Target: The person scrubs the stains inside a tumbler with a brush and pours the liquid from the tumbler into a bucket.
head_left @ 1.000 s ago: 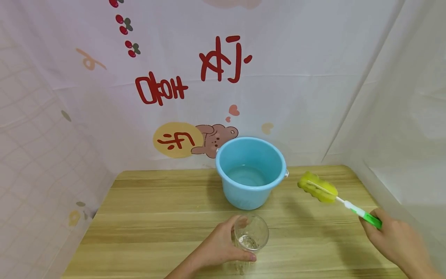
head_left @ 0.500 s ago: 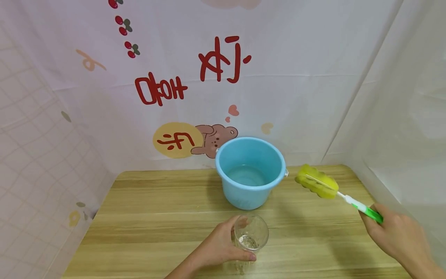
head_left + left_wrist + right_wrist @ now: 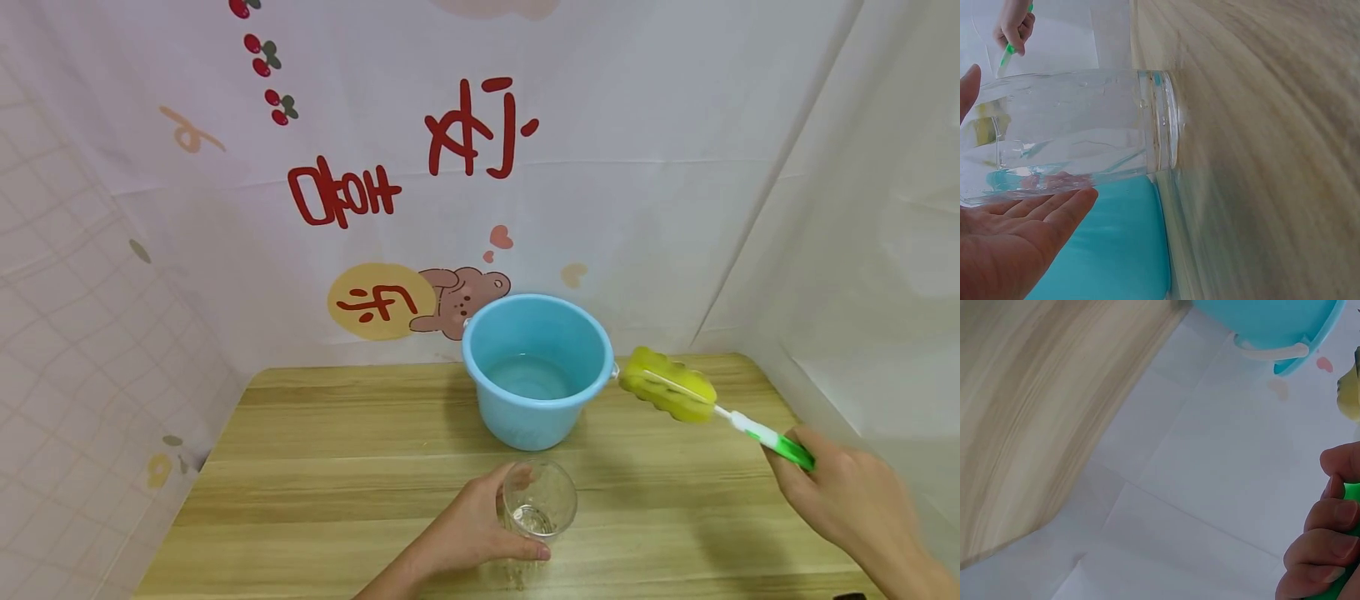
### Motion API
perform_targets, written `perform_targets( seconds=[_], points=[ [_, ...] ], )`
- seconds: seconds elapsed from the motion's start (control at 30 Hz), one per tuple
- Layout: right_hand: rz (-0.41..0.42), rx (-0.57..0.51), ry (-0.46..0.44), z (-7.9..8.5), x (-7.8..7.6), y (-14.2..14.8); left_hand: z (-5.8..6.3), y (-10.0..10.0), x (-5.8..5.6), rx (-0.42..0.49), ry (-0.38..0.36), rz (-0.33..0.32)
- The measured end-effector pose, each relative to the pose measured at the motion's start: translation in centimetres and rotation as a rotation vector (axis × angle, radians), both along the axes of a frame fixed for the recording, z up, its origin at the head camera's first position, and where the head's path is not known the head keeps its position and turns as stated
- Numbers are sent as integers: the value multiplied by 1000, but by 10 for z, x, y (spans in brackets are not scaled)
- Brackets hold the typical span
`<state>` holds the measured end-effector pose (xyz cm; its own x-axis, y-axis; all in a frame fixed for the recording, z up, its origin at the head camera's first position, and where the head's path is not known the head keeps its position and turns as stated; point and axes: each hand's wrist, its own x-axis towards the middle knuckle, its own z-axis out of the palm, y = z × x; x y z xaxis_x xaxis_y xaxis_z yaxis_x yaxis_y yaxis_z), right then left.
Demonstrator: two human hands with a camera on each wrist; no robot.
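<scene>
A clear drinking glass (image 3: 551, 500) stands upright on the wooden table (image 3: 322, 475), near its front. My left hand (image 3: 472, 525) grips it from the left, thumb in front. In the left wrist view the fingers (image 3: 1060, 215) curve around the side of the glass (image 3: 1079, 119). My right hand (image 3: 851, 496) holds a sponge bottle brush (image 3: 671, 387) by its green and white handle. The brush's yellow sponge head is in the air just right of the blue bucket's rim. In the right wrist view the fingers (image 3: 1322, 547) curl round the green handle, mostly cut off.
Behind the glass stands a light blue bucket (image 3: 525, 425) with water in the bottom and a white handle (image 3: 1272, 353). White printed cloth (image 3: 637, 217) hangs behind the table and down both sides. A small dark object (image 3: 850, 596) shows at the bottom edge.
The brush in my right hand has risen slightly and moved left, bringing its sponge head closer to the bucket. My left hand and the glass have stayed in place.
</scene>
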<state>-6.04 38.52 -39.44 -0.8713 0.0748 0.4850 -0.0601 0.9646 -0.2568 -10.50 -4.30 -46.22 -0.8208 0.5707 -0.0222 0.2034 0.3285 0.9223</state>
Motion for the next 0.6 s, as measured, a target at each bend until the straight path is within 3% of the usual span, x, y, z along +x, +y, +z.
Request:
perform_targets(
  seconds=[0.6],
  points=[
    [166,129,209,18,-12,-23,1,0,0,0,-11,0]
  ],
)
